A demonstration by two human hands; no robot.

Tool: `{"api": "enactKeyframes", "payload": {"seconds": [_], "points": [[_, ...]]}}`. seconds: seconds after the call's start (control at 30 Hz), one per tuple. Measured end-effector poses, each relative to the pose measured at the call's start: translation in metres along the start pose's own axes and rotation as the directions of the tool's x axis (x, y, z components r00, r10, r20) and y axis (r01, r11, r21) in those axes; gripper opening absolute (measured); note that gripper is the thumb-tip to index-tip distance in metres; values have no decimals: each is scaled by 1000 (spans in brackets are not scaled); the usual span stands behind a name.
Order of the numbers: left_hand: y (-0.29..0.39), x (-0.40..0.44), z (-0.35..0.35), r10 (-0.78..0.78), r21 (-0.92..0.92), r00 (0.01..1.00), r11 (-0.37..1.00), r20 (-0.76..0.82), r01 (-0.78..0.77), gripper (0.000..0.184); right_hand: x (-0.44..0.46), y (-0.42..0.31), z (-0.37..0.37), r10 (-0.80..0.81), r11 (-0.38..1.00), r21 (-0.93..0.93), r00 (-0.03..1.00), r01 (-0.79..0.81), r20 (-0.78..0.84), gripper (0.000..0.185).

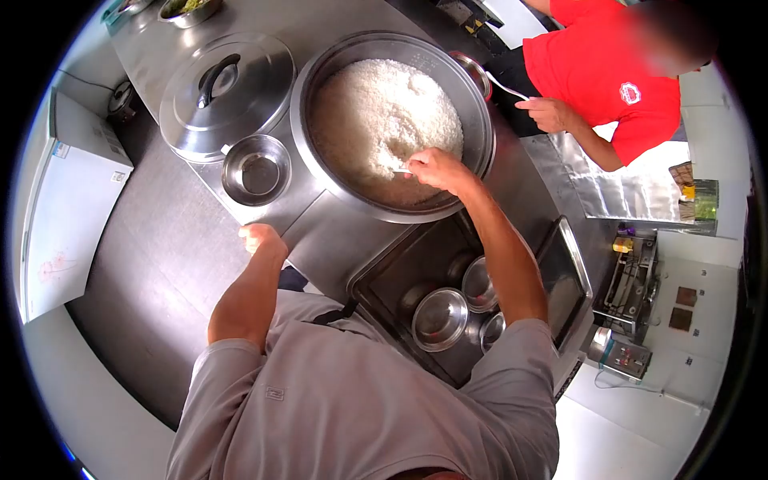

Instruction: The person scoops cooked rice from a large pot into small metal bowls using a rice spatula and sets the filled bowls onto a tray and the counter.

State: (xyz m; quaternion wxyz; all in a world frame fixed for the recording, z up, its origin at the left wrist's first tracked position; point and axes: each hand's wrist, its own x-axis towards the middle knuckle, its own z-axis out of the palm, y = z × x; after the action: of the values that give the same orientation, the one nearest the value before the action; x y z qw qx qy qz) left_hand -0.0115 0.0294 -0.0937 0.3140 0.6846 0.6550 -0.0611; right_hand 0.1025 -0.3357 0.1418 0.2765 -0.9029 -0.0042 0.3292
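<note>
A large metal pot of white cooked rice stands on the steel table in front of me. My right hand reaches into it, closed on what looks like a spoon, its tip down in the rice. Most of that spoon is hidden by my fingers and the rice. At the table's near left edge, my left hand is closed; I cannot make out whether it grips anything. Just above it sits a steel bowl. A metal lid with a black handle lies left of the pot.
Steel bowls rest in a dark tray at lower right. Across the table, a person in a red shirt holds a spoon by a small bowl. A white freezer stands left.
</note>
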Motion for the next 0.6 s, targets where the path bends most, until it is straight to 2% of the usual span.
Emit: {"api": "enactKeyframes", "payload": {"seconds": [0.07,0.2,0.27,0.3,0.33,0.37,0.4,0.5,0.6], "points": [[0,1,0,-52,-75,999,996,12,53,36,-4,2,6,-199,974,-132,974,185,-107,28],[12,-12,-17,-50,-100,999,994,15,51,42,-15,3,8,-292,951,-150,944,270,-153,29],[31,-42,-46,-296,-320,946,891,129,322,48,-23,-2,9,-232,973,-53,954,226,-190,29],[23,-30,-34,-291,-317,948,894,129,318,48,-24,-3,9,-229,974,-50,954,223,-195,29],[12,-11,-17,-245,-299,964,916,108,266,50,-25,-5,9,-295,955,-63,920,289,-258,28],[13,-12,-19,-196,-281,977,936,88,213,52,-25,-6,9,-359,933,-81,877,352,-320,28],[14,-14,-21,-187,-279,979,938,88,204,52,-26,-7,8,-355,934,-77,876,350,-328,28],[9,-10,-16,-245,-341,957,896,155,284,53,-32,-10,8,-330,940,-48,862,338,-385,27],[-6,15,6,-101,-156,986,980,134,121,53,-46,-11,10,-365,918,-35,810,394,-459,27]]}}
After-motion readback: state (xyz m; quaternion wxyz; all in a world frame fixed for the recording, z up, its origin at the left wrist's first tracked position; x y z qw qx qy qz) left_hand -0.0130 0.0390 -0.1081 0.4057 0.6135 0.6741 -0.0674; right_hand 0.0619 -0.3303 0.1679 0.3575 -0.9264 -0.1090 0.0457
